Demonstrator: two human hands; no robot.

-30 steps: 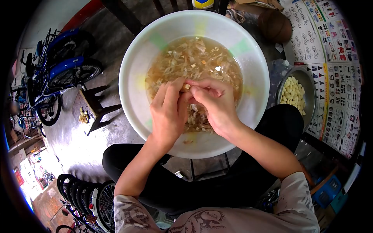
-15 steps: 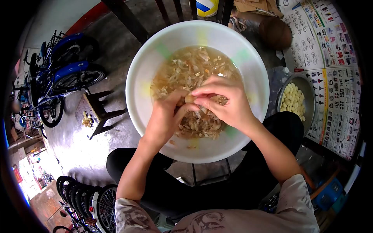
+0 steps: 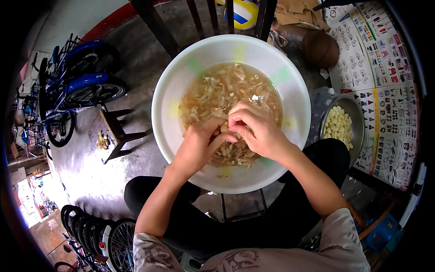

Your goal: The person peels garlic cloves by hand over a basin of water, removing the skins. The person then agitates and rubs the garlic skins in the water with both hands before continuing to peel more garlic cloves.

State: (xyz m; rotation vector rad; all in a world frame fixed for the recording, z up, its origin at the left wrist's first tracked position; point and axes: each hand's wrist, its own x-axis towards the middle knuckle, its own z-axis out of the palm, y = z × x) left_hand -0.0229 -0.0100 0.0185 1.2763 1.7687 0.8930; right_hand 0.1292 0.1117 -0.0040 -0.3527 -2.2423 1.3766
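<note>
And there, over the front half of the white basin [image 3: 165, 90], was the small pale clove [image 3: 224, 128], pinched between the thumb and fingers of the left hand [image 3: 194, 146]! The right hand [image 3: 263, 133] came in opposite, its thumb and forefinger curled close together at the clove; whether they clamped it or merely touched it, the view couldn't tell. Tricky spot, this: the fingers looked wet, and a slick clove could well have squirted out and dropped into the basin's murky water. Down there the loose papery skins [image 3: 233, 77] lay thick, so a pale piece could easily have been lost among them. Nails digging in at that tight pinch might have bruised it, too. Then look right of the basin: the metal bowl [image 3: 359, 121] with its pale peeled cloves [image 3: 337, 126] sat just beside the right knee [image 3: 333, 156], and a careless swing of that leg could have knocked it. Knees close against the basin's near side, too; one hard nudge, and water might have slopped over the rim!
</note>
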